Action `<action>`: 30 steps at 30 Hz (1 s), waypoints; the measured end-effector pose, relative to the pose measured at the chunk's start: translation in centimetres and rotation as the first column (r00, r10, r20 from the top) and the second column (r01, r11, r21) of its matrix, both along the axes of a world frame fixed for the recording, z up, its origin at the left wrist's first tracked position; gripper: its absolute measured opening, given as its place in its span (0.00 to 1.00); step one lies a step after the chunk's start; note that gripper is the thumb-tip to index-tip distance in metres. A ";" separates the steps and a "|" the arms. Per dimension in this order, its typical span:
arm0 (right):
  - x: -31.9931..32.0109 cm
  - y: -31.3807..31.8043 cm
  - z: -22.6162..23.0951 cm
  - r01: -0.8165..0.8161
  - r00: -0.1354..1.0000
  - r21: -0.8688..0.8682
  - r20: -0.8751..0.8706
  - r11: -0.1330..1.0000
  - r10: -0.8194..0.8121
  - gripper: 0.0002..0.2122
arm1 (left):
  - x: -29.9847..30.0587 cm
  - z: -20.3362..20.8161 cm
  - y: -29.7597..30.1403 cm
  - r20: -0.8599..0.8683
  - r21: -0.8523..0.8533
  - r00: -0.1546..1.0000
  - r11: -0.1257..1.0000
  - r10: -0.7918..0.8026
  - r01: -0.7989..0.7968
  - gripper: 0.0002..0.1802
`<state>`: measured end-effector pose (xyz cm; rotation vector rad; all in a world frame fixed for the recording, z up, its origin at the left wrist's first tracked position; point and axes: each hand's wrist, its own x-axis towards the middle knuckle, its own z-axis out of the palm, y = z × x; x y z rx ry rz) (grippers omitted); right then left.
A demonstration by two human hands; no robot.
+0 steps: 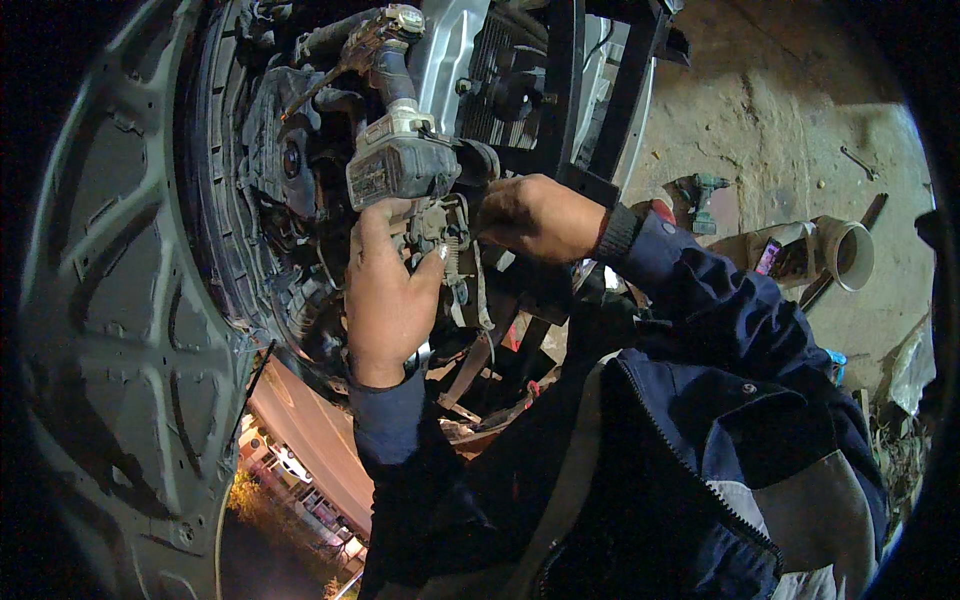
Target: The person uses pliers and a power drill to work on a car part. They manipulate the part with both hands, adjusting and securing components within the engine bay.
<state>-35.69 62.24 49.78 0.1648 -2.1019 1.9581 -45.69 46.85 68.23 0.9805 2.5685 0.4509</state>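
Note:
A small grey metal part [436, 228] with a coil spring and levers is in my left hand [388, 295], thumb along its near side and fingers reaching behind it. My right hand [550, 218] is closed beside the part's right side; its fingertips are in shadow, so what they pinch cannot be made out. A worn cordless power tool [398, 160] lies in the engine bay just beyond my left fingers, its battery end toward me. A pale strap or cable [485, 295] hangs below the metal part.
The raised car hood [120, 300] stands at the left. A radiator [505, 85] and dark frame bars [565, 90] lie beyond my hands. On the concrete floor at right are a green drill [705, 200], a wrench [860, 163] and a white bucket [852, 255].

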 end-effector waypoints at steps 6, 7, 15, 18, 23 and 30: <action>-0.1 0.4 -0.7 -0.069 0.992 -0.114 0.098 0.991 0.081 0.15 | 0.1 -0.1 0.2 -0.062 -0.051 0.997 0.998 -0.038 0.035 0.30; 0.0 0.5 -0.8 -0.072 0.993 -0.102 0.082 0.992 0.080 0.15 | 0.1 -0.1 0.3 -0.068 -0.063 0.997 0.998 -0.034 0.030 0.30; 0.6 0.3 -1.2 -0.127 0.989 -0.180 0.049 0.975 0.138 0.14 | 0.4 0.5 0.9 -0.028 -0.097 1.000 0.995 0.007 -0.010 0.25; 0.8 0.2 -1.3 -0.142 0.989 -0.182 0.022 0.973 0.149 0.13 | 0.6 0.7 1.2 -0.037 -0.126 0.999 0.992 0.014 -0.019 0.24; 0.9 0.2 -1.4 -0.158 0.987 -0.150 0.009 0.976 0.161 0.14 | 0.8 1.1 1.2 -0.063 -0.166 0.998 0.986 -0.003 -0.007 0.22; 0.7 0.6 -0.6 -0.120 0.993 -0.103 -0.005 0.987 0.120 0.16 | 1.7 0.3 -0.4 -0.086 0.022 0.996 0.999 0.037 -0.035 0.22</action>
